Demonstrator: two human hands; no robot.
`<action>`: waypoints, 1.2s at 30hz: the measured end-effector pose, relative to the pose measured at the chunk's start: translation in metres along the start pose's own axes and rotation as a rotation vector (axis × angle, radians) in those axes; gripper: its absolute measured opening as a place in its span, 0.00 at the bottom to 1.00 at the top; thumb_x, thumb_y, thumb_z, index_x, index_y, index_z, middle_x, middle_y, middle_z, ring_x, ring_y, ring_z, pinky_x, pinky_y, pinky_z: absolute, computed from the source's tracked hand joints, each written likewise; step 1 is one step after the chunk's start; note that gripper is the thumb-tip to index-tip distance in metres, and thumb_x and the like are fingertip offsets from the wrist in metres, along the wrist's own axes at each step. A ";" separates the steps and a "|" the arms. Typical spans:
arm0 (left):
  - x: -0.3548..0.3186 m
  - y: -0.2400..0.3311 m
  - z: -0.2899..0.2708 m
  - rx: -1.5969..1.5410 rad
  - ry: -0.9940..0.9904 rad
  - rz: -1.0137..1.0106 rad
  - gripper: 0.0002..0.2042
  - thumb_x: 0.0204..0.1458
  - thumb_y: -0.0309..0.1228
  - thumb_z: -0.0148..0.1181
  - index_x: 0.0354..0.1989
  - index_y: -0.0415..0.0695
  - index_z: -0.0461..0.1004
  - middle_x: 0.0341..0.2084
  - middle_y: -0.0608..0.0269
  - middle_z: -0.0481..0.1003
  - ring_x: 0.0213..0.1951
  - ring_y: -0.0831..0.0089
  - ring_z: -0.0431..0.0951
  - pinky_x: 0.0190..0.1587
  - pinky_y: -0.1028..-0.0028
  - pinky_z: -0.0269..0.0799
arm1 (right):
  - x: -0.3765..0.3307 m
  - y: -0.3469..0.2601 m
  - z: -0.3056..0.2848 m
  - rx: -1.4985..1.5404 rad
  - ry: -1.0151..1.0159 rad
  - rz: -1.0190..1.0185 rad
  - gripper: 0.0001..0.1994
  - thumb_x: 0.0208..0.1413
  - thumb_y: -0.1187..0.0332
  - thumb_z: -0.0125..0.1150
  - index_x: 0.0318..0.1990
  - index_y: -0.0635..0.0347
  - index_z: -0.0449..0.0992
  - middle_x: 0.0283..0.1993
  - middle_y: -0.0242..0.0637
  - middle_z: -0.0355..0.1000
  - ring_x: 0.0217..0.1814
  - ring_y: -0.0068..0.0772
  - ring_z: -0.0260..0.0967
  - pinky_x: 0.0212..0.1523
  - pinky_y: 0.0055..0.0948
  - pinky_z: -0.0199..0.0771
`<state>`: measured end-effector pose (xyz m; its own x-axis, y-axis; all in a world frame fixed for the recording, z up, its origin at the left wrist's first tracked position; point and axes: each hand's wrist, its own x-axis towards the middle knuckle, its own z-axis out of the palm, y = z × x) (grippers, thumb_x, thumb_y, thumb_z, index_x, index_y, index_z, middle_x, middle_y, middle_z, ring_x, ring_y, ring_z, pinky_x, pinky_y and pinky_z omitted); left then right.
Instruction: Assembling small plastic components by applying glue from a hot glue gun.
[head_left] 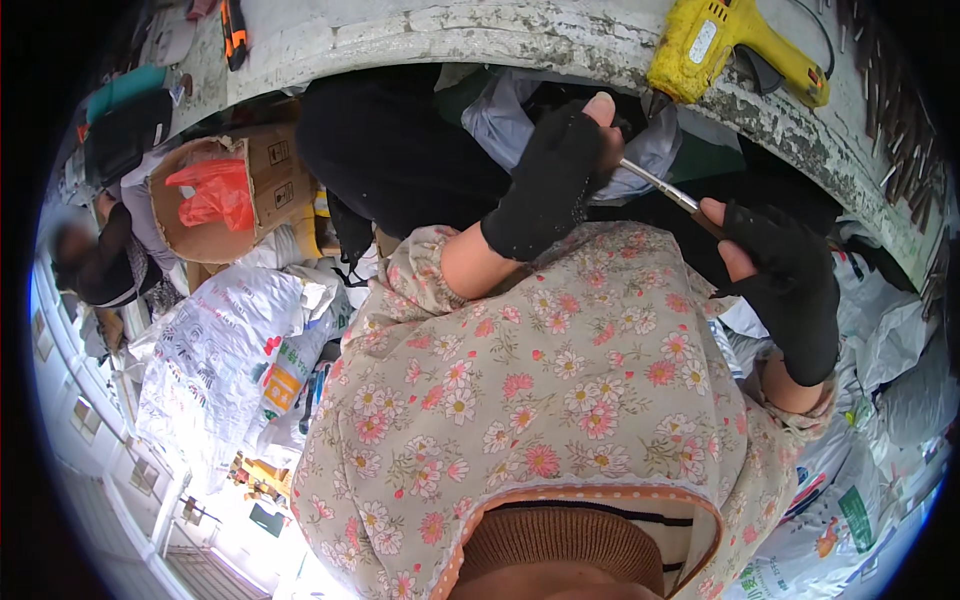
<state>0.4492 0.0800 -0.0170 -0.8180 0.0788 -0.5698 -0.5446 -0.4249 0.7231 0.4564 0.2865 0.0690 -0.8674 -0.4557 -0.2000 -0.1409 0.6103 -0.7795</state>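
Black-gloved left hand (555, 175) and right hand (785, 270), both pinched closed around one thin metal rod (655, 183).

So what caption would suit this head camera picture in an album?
Two black-gloved hands, left hand and right hand, hold a thin brush below a yellow glue gun.

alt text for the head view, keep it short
Two hands in black fingerless gloves, left and right, hold a thin metal rod between them above a floral sleeved lap. A yellow plastic glue gun lies on the worn grey workbench beyond.
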 end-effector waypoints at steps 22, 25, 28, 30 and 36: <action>0.021 -0.018 -0.074 1.431 0.002 1.148 0.10 0.34 0.29 0.70 0.28 0.49 0.78 0.36 0.63 0.75 0.34 0.64 0.73 0.40 0.68 0.67 | 0.054 0.097 0.113 0.241 -0.118 -0.010 0.20 0.48 0.71 0.62 0.51 0.58 0.73 0.41 0.44 0.75 0.38 0.39 0.74 0.36 0.33 0.73; 0.015 -0.005 -0.083 1.524 0.076 1.151 0.10 0.32 0.31 0.69 0.27 0.54 0.78 0.38 0.67 0.74 0.37 0.64 0.73 0.39 0.67 0.67 | 0.078 0.133 0.159 0.090 -0.114 -0.071 0.25 0.47 0.67 0.63 0.56 0.56 0.68 0.48 0.48 0.71 0.45 0.44 0.71 0.42 0.37 0.71; 0.014 0.008 -0.085 1.471 0.044 1.085 0.09 0.32 0.31 0.68 0.26 0.55 0.78 0.38 0.68 0.74 0.38 0.65 0.73 0.37 0.68 0.68 | 0.119 0.182 0.208 -0.319 -0.246 -0.005 0.29 0.46 0.58 0.63 0.58 0.52 0.66 0.50 0.55 0.67 0.50 0.49 0.68 0.49 0.39 0.67; 0.018 0.018 -0.080 1.413 0.041 0.974 0.10 0.34 0.29 0.68 0.27 0.52 0.78 0.38 0.65 0.74 0.37 0.64 0.74 0.35 0.69 0.69 | 0.134 0.212 0.241 -0.391 -0.238 -0.016 0.27 0.47 0.58 0.62 0.56 0.52 0.67 0.49 0.53 0.68 0.50 0.48 0.68 0.50 0.38 0.67; 0.067 0.060 -0.037 1.002 -0.048 0.936 0.11 0.39 0.28 0.68 0.34 0.46 0.78 0.36 0.57 0.75 0.32 0.65 0.76 0.35 0.74 0.71 | 0.148 0.266 0.299 -0.441 -0.130 0.045 0.22 0.49 0.60 0.61 0.53 0.55 0.70 0.47 0.50 0.71 0.51 0.46 0.68 0.52 0.37 0.66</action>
<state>0.3687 0.0263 -0.0265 -0.9450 0.1658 0.2820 0.3271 0.4898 0.8082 0.4329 0.1874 -0.3452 -0.8144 -0.4824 -0.3226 -0.3181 0.8360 -0.4471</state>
